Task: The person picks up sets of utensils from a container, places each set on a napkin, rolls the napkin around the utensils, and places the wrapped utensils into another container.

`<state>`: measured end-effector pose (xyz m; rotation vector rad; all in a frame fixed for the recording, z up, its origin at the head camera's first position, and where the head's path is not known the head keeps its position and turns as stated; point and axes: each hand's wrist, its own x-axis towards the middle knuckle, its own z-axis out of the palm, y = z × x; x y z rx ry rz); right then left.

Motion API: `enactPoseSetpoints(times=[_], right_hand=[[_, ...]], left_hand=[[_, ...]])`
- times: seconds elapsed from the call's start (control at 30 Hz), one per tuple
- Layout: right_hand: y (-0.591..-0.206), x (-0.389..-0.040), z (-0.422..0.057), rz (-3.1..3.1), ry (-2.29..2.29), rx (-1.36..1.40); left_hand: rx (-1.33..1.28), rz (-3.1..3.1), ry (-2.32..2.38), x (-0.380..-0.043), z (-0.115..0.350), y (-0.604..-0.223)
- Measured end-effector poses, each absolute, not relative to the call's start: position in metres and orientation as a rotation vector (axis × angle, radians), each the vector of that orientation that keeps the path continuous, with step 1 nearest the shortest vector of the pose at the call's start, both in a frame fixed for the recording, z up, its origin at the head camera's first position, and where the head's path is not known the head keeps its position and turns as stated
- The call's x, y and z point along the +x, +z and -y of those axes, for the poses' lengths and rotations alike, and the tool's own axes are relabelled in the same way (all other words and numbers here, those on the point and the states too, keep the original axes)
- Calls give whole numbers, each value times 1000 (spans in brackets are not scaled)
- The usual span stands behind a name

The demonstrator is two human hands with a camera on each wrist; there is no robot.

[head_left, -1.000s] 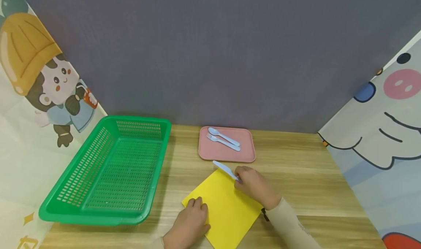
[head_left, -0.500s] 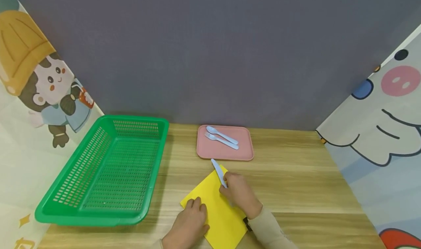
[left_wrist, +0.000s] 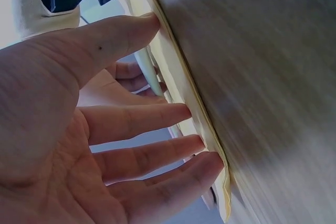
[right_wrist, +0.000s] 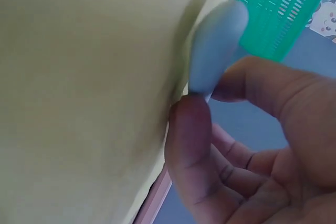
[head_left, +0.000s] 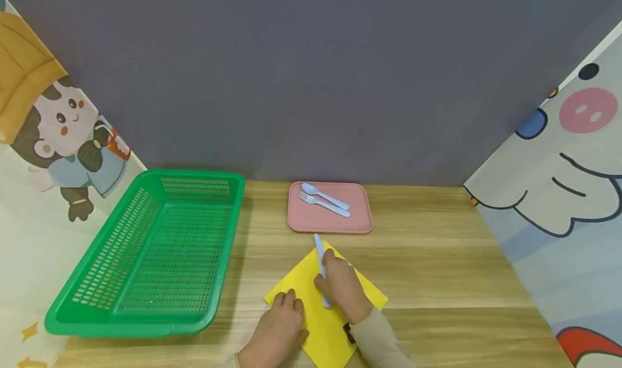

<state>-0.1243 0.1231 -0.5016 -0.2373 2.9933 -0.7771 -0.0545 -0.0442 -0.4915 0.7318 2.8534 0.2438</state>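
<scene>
A light blue plastic knife (head_left: 321, 253) is pinched between the thumb and fingers of my right hand (head_left: 344, 288). It lies over the yellow napkin (head_left: 291, 279), its blade tip towards the pink tray. In the right wrist view the knife's rounded handle end (right_wrist: 218, 40) sticks out from the grip, close above the yellow surface. My left hand (head_left: 278, 325) rests on the napkin's left edge. Seen from the left wrist, its fingertips and thumb touch the napkin (left_wrist: 181, 77) with the fingers extended. Part of the napkin is hidden beneath both hands.
Behind the napkin a pink tray (head_left: 359, 211) bears a light blue spoon (head_left: 326, 196) and fork (head_left: 324, 204). To the left stands a large green basket (head_left: 218, 281). A grey wall (head_left: 311, 82) closes the wooden table (head_left: 437, 260) at the back.
My right hand has moved left over the napkin with the knife, and the knife has turned to point nearly straight away from me. My left hand has stayed on the napkin.
</scene>
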Motion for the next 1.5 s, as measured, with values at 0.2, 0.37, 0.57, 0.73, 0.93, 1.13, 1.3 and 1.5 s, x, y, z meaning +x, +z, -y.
enactPoseSetpoints(times=[0.2, 0.37, 0.57, 0.73, 0.93, 1.13, 1.3, 1.5], right_hand=[[-500, -125, -117, -3015, -746, -251], [-499, -127, -114, -3045, -698, -269], [-499, -129, -113, -3070, -617, -273], [-500, -131, -113, -3085, -561, -275], [-500, -134, -114, -3062, -573, -288], [-500, -134, -115, -3045, -582, -276], [-501, -133, -115, -3032, -579, -269], [-501, -131, -115, -2996, -597, -232]], left_hand=[[750, -2881, 260, -53, 46, -492], [771, -2901, 281, -52, 47, -493], [790, -2907, 283, -52, 47, -494], [791, -2910, 269, -52, 47, -495], [811, -2946, 239, -51, 47, -495], [822, -2954, 225, -51, 47, -495], [832, -2952, 227, -51, 48, -495], [815, -2939, 239, -51, 48, -494]])
